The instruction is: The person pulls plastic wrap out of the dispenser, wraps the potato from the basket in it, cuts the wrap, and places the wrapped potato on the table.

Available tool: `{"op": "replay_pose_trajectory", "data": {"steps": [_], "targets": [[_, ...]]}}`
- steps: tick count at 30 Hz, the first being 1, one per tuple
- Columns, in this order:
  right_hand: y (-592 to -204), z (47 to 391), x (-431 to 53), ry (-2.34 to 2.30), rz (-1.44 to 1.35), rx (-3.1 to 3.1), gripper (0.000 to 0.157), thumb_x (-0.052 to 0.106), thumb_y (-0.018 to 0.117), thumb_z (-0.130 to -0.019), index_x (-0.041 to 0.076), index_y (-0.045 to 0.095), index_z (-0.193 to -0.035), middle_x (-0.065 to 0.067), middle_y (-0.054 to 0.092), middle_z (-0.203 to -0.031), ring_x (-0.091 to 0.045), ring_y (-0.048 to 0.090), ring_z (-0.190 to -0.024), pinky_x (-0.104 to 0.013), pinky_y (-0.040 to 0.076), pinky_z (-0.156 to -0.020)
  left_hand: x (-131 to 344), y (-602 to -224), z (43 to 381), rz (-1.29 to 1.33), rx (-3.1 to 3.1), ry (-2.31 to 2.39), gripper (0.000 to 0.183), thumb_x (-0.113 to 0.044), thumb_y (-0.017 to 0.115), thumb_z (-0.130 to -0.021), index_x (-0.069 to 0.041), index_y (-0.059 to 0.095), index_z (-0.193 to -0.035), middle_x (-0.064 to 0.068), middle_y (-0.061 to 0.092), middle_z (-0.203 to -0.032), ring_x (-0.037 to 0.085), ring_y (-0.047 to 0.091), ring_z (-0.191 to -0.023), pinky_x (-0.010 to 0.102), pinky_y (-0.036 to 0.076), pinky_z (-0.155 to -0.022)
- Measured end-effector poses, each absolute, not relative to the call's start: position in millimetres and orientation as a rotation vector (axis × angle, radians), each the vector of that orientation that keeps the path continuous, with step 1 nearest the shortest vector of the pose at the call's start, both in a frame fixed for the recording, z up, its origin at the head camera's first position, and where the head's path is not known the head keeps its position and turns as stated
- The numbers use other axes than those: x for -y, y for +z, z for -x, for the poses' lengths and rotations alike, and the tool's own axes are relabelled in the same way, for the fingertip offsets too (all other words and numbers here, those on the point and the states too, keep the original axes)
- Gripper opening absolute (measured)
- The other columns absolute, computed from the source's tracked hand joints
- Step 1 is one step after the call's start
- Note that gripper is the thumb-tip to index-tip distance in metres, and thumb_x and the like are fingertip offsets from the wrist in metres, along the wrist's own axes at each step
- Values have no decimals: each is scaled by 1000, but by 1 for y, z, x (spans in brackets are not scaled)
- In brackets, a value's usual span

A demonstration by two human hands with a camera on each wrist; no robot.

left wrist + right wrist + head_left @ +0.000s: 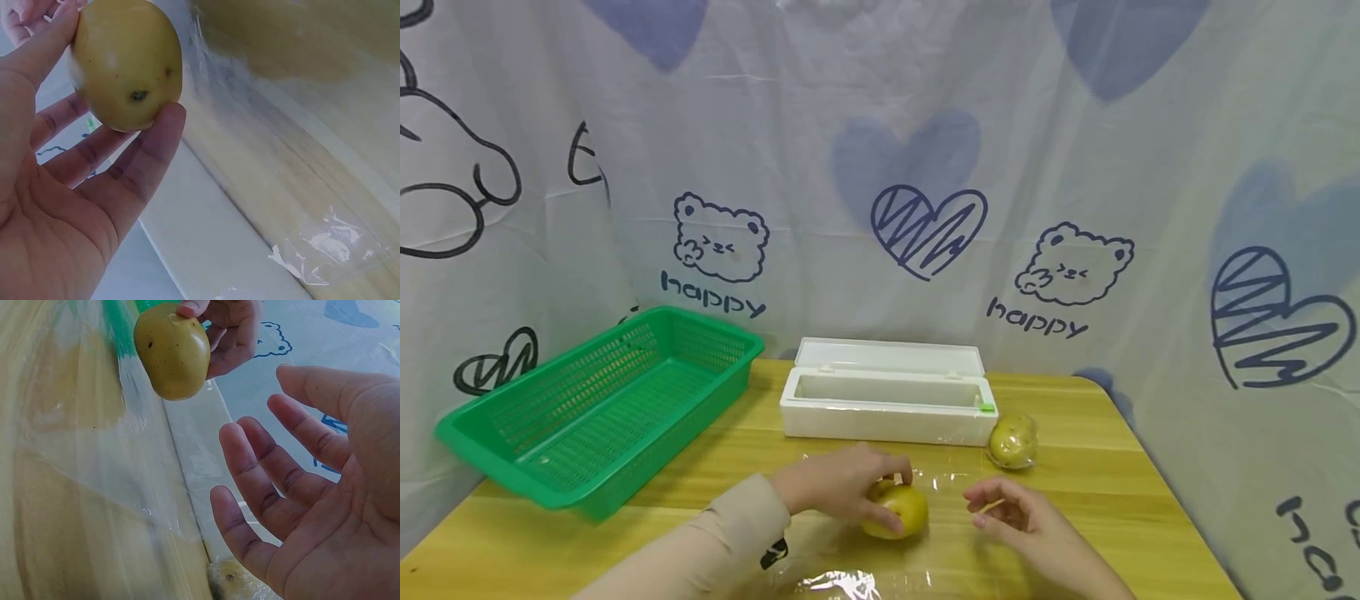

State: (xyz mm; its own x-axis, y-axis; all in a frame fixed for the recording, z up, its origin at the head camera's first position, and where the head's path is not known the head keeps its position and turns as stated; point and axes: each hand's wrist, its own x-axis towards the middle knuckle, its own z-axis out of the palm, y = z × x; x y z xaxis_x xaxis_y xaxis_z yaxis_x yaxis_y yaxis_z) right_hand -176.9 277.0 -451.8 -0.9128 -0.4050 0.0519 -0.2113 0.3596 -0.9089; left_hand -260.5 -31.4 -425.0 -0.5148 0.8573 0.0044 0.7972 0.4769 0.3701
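My left hand [842,482] grips a yellow potato [904,510], thumb on the near side and fingertips round the far side. Dark spots mark its skin in the left wrist view. Beneath it, a sheet of clear cling film [842,583] is spread on the wooden table, shining where it catches light. To the right, my right hand [1030,525] holds nothing; its fingers are relaxed and slightly bent, apart from the potato. A second potato [1013,442], wrapped in film, rests beyond it, beside the right end of the white cling film dispenser [887,423].
The dispenser's lid [887,357] stands raised at the back, and a green slider [987,407] sits at its right end. On the left is a green perforated basket [677,432]. A printed curtain [820,275] hangs behind the wooden table [1097,467].
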Motion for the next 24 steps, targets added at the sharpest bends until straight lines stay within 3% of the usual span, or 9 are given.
{"op": "replay_pose_trajectory", "data": {"steps": [4,9,18,24], "targets": [[-454,176,-277,-1593,585,-2435,37,20,67,-107,-4,62,-135,-27,66,-134,-4,68,-108,-21,58,-94,33,-425,263,-1435,-2529,490,48,-48,83,-92,-17,66,-125,-8,68,-102,4,51,-83,20,47,-77],[-455,175,-278,-1601,619,-2433,37,19,66,-108,-5,61,-135,-28,65,-134,-3,67,-108,-21,58,-94,34,-426,262,-1386,-2538,460,49,-52,83,-91,-22,66,-126,-6,72,-112,4,57,-92,23,52,-87],[-452,177,-279,-1582,541,-2421,39,23,67,-108,-3,62,-136,-25,65,-137,-3,67,-111,-20,57,-95,33,-437,262,-1401,-2542,442,49,-55,81,-91,-25,65,-125,-5,75,-118,5,64,-101,24,56,-93],[-453,178,-279,-1590,588,-2415,37,21,66,-108,-3,62,-135,-26,65,-136,-3,67,-110,-21,58,-95,33,-434,259,-1386,-2542,449,49,-54,81,-92,-24,64,-126,-4,74,-116,4,63,-97,23,55,-89]]}}
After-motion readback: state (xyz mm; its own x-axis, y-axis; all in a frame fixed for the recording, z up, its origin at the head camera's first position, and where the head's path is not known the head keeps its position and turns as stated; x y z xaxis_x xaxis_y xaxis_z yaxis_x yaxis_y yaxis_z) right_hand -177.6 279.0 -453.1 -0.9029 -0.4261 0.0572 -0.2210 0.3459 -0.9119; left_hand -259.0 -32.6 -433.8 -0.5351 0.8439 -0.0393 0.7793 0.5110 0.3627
